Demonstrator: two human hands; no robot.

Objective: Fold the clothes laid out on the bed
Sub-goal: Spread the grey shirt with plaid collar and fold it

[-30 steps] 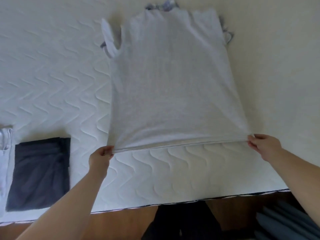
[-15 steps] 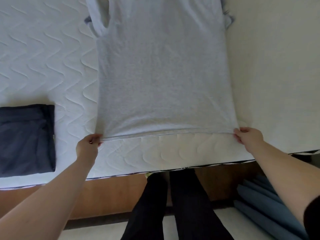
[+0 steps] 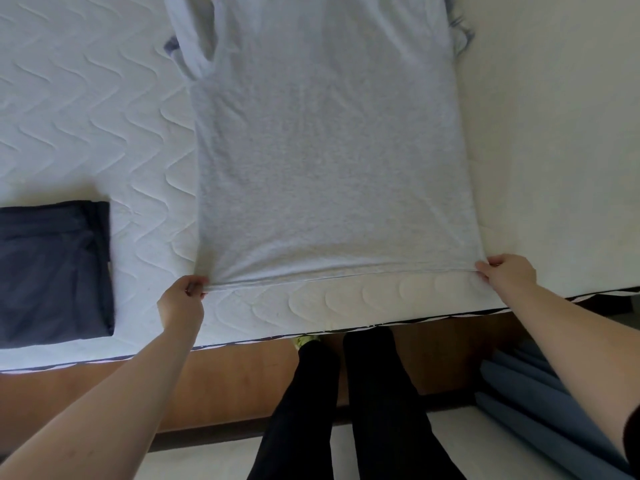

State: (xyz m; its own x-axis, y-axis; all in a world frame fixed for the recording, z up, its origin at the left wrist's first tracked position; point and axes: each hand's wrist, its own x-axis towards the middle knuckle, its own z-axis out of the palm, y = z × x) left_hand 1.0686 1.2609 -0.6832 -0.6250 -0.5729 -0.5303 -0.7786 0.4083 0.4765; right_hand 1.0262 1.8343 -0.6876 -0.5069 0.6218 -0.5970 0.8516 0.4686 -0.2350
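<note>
A light grey T-shirt (image 3: 329, 150) lies stretched flat on the white quilted mattress (image 3: 86, 116), its hem toward me and its neck end running out of the top of the view. My left hand (image 3: 181, 301) pinches the hem's left corner. At the hem's right corner, my right hand (image 3: 507, 275) pinches the fabric, and the hem is pulled taut between the two. One sleeve shows at the upper left, folded inward over the shirt's side.
A folded dark navy garment (image 3: 52, 271) sits on the mattress at the left near the front edge. The wooden bed frame (image 3: 242, 375) runs below the mattress. My black-trousered legs (image 3: 346, 410) stand against it, with blue fabric (image 3: 540, 403) on the floor at the right.
Both hands have drawn the shirt's hem toward the front edge of the mattress. The view has tilted down, so the shirt's neck end and the white garment at the far left have left the frame.
</note>
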